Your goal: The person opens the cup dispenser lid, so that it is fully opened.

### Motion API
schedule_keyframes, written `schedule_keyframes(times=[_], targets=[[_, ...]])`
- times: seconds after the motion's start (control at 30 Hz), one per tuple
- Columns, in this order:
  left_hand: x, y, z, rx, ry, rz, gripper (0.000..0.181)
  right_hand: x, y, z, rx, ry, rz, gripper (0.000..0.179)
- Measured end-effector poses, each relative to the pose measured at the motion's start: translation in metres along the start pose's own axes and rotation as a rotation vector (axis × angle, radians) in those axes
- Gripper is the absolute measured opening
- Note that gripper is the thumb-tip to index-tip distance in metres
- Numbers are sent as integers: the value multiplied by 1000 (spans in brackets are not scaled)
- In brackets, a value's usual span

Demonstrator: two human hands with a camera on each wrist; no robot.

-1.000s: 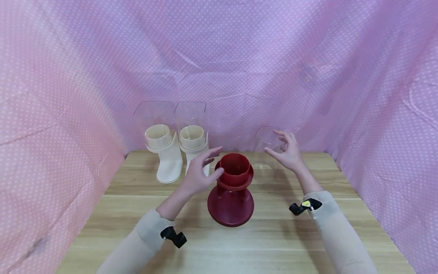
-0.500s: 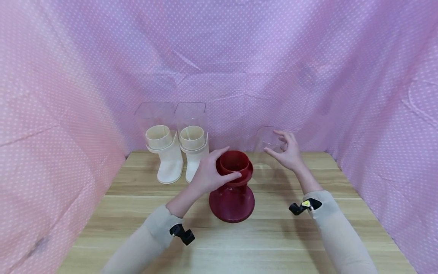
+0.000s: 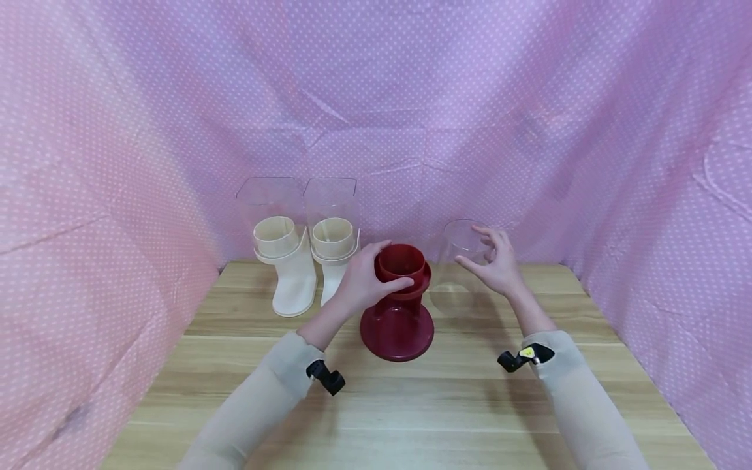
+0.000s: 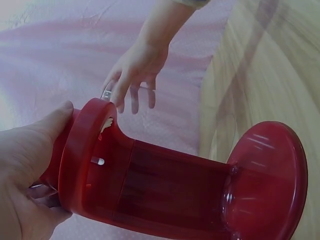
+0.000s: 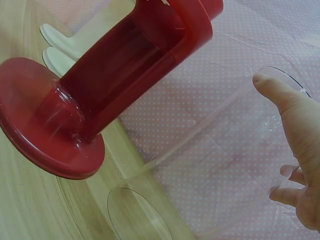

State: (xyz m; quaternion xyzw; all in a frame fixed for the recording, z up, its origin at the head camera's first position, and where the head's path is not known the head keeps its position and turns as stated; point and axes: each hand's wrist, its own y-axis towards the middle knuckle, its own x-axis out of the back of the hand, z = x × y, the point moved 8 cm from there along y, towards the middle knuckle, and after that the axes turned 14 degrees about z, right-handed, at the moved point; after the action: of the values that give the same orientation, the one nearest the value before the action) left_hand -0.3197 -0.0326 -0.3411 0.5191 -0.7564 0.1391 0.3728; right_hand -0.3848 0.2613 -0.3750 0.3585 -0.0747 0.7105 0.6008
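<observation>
My left hand (image 3: 362, 279) grips the red cup-shaped top (image 3: 402, 261) of a red stand (image 3: 397, 334), thumb in front and fingers around the far left side. The stand has a round, glossy foot and a hollow neck, which shows well in the left wrist view as the red neck (image 4: 170, 185). To its right, my right hand (image 3: 498, 264) holds a clear, open-ended cylinder (image 5: 210, 150) near its upper rim, with thumb and fingers curved about it. In the right wrist view the thumb lies at that rim, and the cylinder's lower end is near the wooden table.
Two cream stands (image 3: 294, 287) with round cups stand side by side at the back left. Clear boxy containers (image 3: 330, 196) rise behind their cups. Pink dotted cloth (image 3: 376, 98) hangs around the wooden table (image 3: 411, 418) at the back and sides.
My left hand has closed in from the left onto the red stand's top. The stand has shifted away from me, upward in the head view. My right hand stays on the clear cylinder.
</observation>
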Motion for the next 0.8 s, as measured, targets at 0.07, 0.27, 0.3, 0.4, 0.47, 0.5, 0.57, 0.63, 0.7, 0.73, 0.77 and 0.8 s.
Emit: schedule_keyframes(times=[0.07,0.27,0.3,0.4,0.47,0.5,0.57,0.63,0.7,0.73,0.77,0.8], targets=[[0,4,2,9,10,5,86,0,0,0,0,0,1,77],[2,15,9,38,-7,24,85,0,1,0,9,1,-2,77],[3,17,10,42,-10,26,85,0,1,0,9,-1,-1,77],[3,24,14,49,-23,31,84,-1,1,-1,8,-3,-3,77],[3,29,15,46,-38,31,82,0,1,-1,12,-2,-7,77],[3,32,16,42,-43,28,82,0,1,-1,13,1,-8,77],[3,38,17,32,-59,25,80,0,1,-1,17,6,-10,77],[4,42,19,31,-65,21,79,0,1,-1,19,9,-9,77],[4,45,20,39,-64,20,79,0,1,-1,18,10,-6,78],[4,47,21,44,-62,24,79,0,0,-1,17,11,-5,78],[4,49,21,52,-56,28,79,0,0,-1,17,12,-4,78],[4,51,22,61,-50,33,80,0,0,0,17,13,-5,78]])
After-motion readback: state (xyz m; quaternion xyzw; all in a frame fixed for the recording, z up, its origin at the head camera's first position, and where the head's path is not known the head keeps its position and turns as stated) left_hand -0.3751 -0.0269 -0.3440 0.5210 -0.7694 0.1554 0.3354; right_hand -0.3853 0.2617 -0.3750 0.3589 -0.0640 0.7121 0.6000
